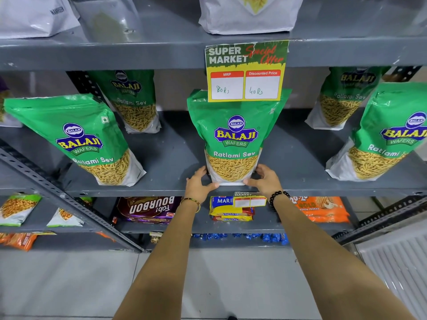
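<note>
While my left hand (199, 184) and right hand (265, 179) curl their fingers (260, 169) around the green sev pouch (235, 137) base, it stands upright at the shelf (138, 191) front edge, with bare shelf either side of it.

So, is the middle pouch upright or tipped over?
Upright. The pouch stands on its base on the shelf, label facing out; the left hand and right hand grip its bottom corners.
</note>
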